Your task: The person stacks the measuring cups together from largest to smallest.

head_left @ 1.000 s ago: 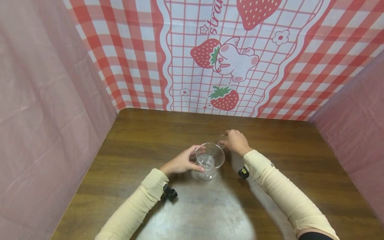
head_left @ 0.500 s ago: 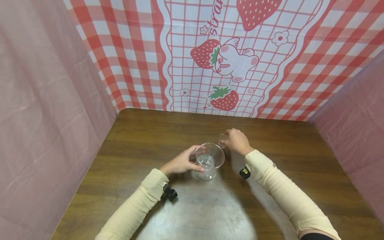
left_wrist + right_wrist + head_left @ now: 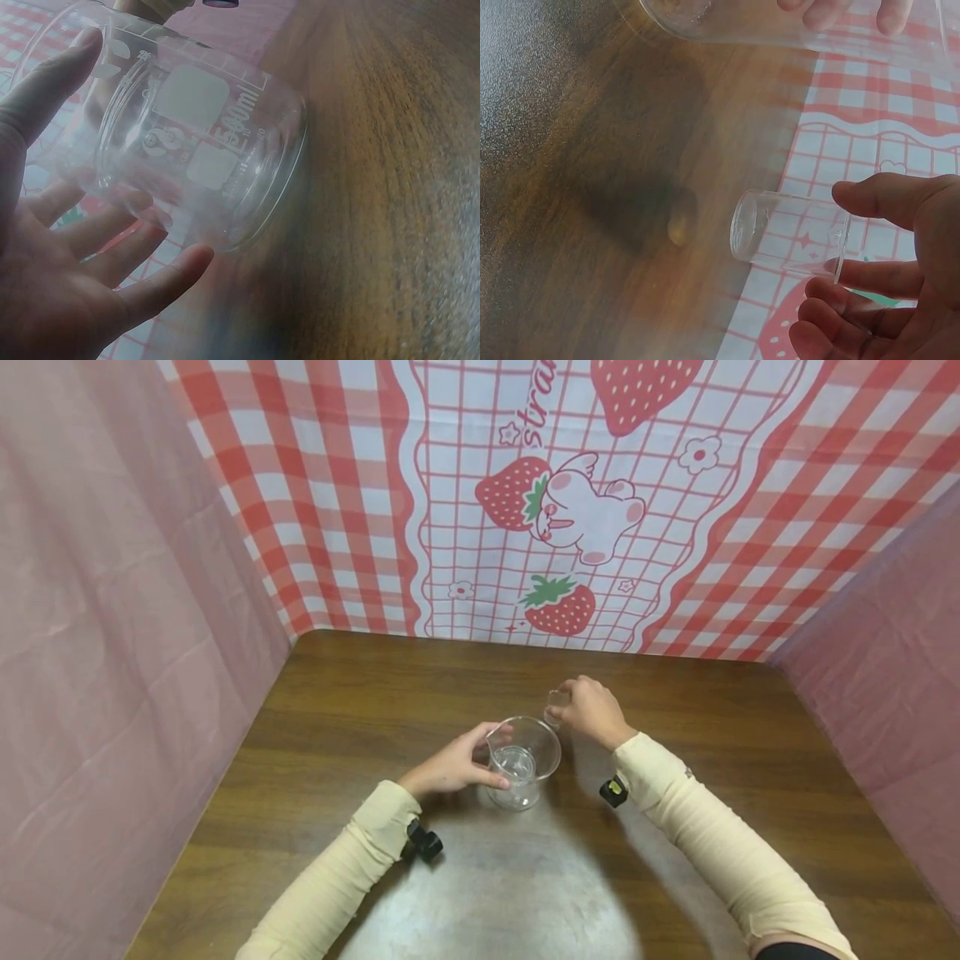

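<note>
A clear glass beaker (image 3: 527,792) stands upright on the wooden table; white print on its side (image 3: 240,120) reads 500ml. My left hand (image 3: 452,767) holds it from the left, thumb on the near side and fingers round the far side. Circular glass outlines show inside it, seemingly a smaller nested glass, though I cannot tell surely. Beyond the beaker, to the right, my right hand (image 3: 592,710) pinches a small clear glass cup (image 3: 787,232) near its rim, between thumb and fingers. The cup is upright, apart from the beaker, and its base hovers above the table.
The brown wooden table (image 3: 375,685) ends at a red checked strawberry cloth (image 3: 360,527) at the back. Pink curtains (image 3: 135,610) hang on both sides. Each wrist carries a small black camera (image 3: 425,841).
My right hand has lifted the small glass cup slightly and shifted it a little away from me. The left hand and the beaker stay in place.
</note>
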`<state>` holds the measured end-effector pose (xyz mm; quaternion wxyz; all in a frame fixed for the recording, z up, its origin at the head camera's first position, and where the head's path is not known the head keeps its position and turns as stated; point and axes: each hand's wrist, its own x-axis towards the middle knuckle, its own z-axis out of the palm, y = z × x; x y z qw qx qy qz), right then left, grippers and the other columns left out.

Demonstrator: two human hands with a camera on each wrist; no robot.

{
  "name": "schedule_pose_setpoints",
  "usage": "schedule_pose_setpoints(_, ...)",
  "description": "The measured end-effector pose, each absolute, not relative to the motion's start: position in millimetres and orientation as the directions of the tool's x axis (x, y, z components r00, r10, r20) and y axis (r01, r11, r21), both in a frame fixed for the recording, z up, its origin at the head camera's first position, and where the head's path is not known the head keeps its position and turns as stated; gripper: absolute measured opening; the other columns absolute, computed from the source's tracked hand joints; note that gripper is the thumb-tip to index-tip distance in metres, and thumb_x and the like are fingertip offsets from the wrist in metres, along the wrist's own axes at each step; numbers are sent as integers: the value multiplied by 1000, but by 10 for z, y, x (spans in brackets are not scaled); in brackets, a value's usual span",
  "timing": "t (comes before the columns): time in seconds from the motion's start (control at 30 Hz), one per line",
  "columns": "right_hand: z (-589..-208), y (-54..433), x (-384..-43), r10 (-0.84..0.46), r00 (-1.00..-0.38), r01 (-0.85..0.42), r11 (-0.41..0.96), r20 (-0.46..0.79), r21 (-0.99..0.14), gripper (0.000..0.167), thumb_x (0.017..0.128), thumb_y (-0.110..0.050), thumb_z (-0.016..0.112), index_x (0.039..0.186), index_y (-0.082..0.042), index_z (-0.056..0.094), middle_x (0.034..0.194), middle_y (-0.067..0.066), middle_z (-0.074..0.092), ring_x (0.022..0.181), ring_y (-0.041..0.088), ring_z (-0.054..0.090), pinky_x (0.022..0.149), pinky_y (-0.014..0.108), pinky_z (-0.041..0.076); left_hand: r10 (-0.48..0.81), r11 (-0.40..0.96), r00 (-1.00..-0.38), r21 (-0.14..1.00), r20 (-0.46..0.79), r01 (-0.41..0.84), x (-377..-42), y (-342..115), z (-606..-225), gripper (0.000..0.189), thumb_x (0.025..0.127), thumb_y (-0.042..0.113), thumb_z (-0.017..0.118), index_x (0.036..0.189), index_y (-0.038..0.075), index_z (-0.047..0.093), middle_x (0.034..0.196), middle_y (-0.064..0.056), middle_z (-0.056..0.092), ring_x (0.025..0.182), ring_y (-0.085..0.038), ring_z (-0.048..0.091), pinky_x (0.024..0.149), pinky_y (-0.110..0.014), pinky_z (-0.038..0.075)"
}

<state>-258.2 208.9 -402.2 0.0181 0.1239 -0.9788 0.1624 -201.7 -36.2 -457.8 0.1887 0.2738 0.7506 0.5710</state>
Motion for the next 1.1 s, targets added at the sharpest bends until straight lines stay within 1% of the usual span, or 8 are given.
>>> schedule_pose_setpoints(0.1,-4016,2087,-2573,-243,-967,-256,914,81,-314,49,79,-30,77,113,5,68,106,25,67,96,40,65,83,53,55,631,188,-775,962,36,198,-2015,-365,-4582,80,77,10,80,144,4,37,149,-22,45,138,-35,43,108,-44,47)
schedule_pose_setpoints(0.37,-3975,2085,-2566,-255,-960,-277,908,111,-314,48,79,-30,78,111,5,68,106,23,68,97,40,65,84,53,55,618,186,-786,969,14,163,-2026,-352,-4570,79,77,7,80,144,5,39,149,-21,44,139,-34,43,107,-45,48)
schedule_pose_setpoints(0.67,-3960,2091,-2553,-251,-962,-274,907,110,-320,48,79,-31,78,110,4,69,101,22,68,92,38,66,80,51,56,624,185,-781,969,13,164,-2016,-356,-4582,79,77,8,80,144,6,38,149,-21,44,138,-35,43,106,-42,49)
schedule_pose_setpoints(1.1,-3864,2058,-2541,-269,-952,-302,898,145,-318,45,78,-30,78,108,3,70,95,19,67,84,34,65,73,48,56,623,171,-782,973,15,154,-2015,-353,-4592,80,76,5,80,144,4,38,149,-21,45,139,-34,43,104,-40,51)
